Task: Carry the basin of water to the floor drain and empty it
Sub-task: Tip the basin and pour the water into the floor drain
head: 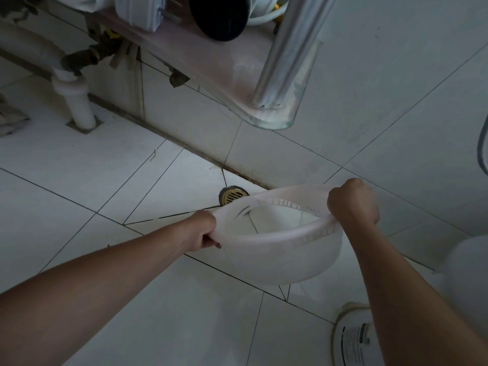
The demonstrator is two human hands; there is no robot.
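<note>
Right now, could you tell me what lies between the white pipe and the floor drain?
Head view: between white pipe and floor drain, only floor tiles and one thin strand.

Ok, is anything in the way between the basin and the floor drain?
Nothing visible. The left hand and right hand grip the basin by its rim, and the floor drain sits just past its far edge with only bare floor tile around it.

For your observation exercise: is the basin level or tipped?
Tipped: the basin leans away toward the floor drain, left hand and right hand gripping its rim.
</note>
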